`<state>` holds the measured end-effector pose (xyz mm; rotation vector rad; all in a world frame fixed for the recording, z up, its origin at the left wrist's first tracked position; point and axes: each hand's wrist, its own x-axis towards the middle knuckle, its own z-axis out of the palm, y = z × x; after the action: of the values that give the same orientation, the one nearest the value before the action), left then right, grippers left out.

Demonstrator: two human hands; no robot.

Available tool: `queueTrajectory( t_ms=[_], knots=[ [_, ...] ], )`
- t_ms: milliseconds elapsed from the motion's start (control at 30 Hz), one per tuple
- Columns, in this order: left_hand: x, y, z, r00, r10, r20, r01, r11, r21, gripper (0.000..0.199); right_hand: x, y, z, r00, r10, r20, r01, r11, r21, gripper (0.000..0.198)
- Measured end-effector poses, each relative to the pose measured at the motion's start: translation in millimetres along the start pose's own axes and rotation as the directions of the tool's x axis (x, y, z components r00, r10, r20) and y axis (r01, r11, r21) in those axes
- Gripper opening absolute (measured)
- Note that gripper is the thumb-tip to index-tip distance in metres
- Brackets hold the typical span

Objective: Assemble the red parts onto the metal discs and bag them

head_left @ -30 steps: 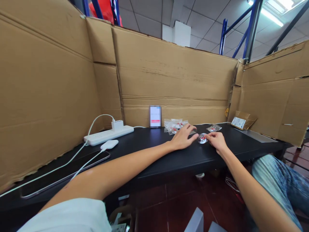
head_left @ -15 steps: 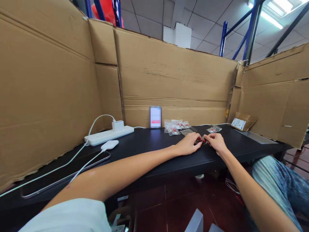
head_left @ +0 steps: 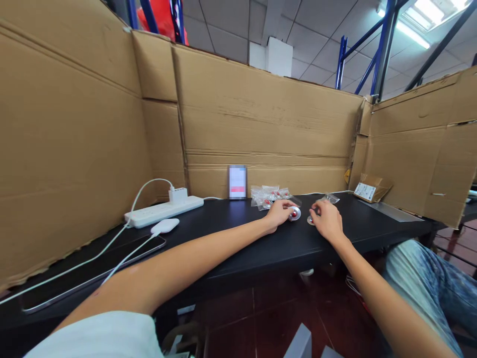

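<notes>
Over the black table, my left hand (head_left: pixel 279 214) is closed at the fingertips on a round silvery disc with a red centre (head_left: pixel 294 214). To its right, my right hand (head_left: pixel 328 220) is curled with fingers and thumb close together, pinching a small pale round piece (head_left: pixel 310 220). Much of that piece is hidden by the fingers. Just behind my left hand lies a pile of clear plastic bags with red bits inside (head_left: pixel 269 195). Another clear bag (head_left: pixel 331 198) lies behind my right hand, partly covered by it.
A lit phone-like screen (head_left: pixel 237 182) leans on the cardboard wall (head_left: pixel 268 124). At left are a white power strip (head_left: pixel 164 211), a white charger puck (head_left: pixel 165 226), cables and a dark tablet (head_left: pixel 93 271). A brown labelled parcel (head_left: pixel 372 188) stands at the far right.
My hands have moved apart; they were close together over red pieces. The silvery disc now shows in my left hand, and a pale round piece shows at my right fingertips.
</notes>
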<state>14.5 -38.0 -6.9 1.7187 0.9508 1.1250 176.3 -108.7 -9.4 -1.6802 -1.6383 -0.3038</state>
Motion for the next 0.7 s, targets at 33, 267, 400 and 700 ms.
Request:
queueTrajectory(
  t_ms=[33,267,400,700],
  knots=[
    [-0.7,0.9,0.2,1.0,0.001,0.003,-0.001,1.0,-0.022,0.014,-2.0,-3.9,-1.4,0.994,-0.108,0.035,0.108,0.994,0.002,0.015],
    [-2.9,1.3,-0.1,0.978,0.072,0.196,-0.04,0.986,-0.164,0.021,-5.9,-9.4,-3.3,0.924,-0.338,0.181,0.345,0.939,-0.011,0.015],
    [-3.6,0.2,1.2,0.949,0.162,0.271,-0.103,0.97,-0.222,0.027,-4.6,-7.4,-2.0,0.928,-0.324,0.183,0.331,0.943,-0.013,0.011],
    [0.9,-3.3,0.7,0.963,0.243,0.118,-0.261,0.948,0.184,0.026,-4.2,-7.1,0.6,0.959,-0.231,0.163,0.222,0.972,0.076,0.013]
  ],
)
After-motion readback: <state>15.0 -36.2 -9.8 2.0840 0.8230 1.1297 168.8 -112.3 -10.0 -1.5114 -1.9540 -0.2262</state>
